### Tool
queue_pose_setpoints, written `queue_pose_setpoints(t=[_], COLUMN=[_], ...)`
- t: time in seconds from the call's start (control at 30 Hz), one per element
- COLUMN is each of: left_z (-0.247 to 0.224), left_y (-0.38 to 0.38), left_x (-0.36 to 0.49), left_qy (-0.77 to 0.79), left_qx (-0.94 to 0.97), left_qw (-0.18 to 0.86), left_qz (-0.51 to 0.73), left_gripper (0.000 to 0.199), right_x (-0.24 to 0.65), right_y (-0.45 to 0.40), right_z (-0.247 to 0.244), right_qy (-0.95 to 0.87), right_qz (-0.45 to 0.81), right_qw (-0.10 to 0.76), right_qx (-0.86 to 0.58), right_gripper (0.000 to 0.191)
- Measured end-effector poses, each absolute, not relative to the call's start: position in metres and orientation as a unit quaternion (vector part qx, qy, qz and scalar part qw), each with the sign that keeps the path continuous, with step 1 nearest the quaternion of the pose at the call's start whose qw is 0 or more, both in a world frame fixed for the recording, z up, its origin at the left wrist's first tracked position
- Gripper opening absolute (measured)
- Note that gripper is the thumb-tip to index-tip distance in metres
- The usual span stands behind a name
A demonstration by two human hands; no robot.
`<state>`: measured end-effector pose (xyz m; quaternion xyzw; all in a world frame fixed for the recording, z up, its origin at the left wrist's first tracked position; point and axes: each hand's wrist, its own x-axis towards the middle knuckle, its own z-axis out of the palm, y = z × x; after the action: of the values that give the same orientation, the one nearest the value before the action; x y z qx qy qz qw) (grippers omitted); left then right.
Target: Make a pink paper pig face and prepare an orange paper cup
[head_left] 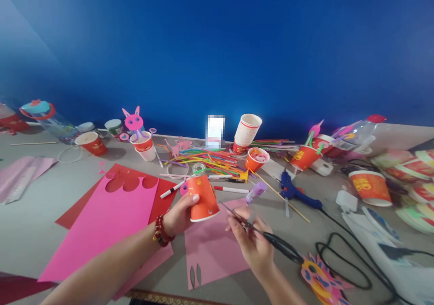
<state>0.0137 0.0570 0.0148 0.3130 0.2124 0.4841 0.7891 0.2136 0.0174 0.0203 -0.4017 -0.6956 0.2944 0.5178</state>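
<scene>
An orange paper cup (203, 199) with yellow print is held upside down, slightly tilted, in my left hand (181, 212), the thumb on its side. A beaded bracelet (162, 229) circles that wrist. My right hand (252, 241) is closed around scissors (281, 246) by the blades. Their tips point up and left, close to the cup's lower right side, and the black handles stick out to the lower right. Beneath both hands lies a light pink sheet (217, 251) with two narrow leaf-shaped cutouts near its lower left corner.
Pink paper (101, 223) with scalloped cuts lies over red paper at left. Behind are colourful pipe cleaners (217, 160), markers, a purple glue stick (257, 191) and a cup stack (247, 131). A blue glue gun (294, 192) with a black cord lies right.
</scene>
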Motion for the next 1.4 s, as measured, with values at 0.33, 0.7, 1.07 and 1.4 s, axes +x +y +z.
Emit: queue_pose_setpoints(t=[0.33,0.7,1.07,1.4], left_z=[0.009,0.025,0.018,0.024], left_y=[0.056,0.063,0.061,0.048], left_x=[0.018,0.0,0.022,0.034], left_qy=[0.281,0.299,0.252,0.26], left_qx=[0.333,0.681,0.119,0.02], left_qw=[0.775,0.52,0.827,0.853], left_qz=[0.457,0.421,0.488,0.452], left_gripper=[0.054,0.085,0.048,0.058], right_x=[0.209,0.211,0.203,0.186], right_y=[0.022,0.034,0.021,0.021], right_z=[0.031,0.023,0.026,0.017], right_qy=[-0.712,-0.517,-0.712,-0.772], right_qz=[0.217,0.467,0.371,0.274], right_qw=[0.468,0.504,0.419,0.408], right_qx=[-0.477,-0.51,-0.425,-0.404], right_gripper=[0.019,0.03,0.028,0.02])
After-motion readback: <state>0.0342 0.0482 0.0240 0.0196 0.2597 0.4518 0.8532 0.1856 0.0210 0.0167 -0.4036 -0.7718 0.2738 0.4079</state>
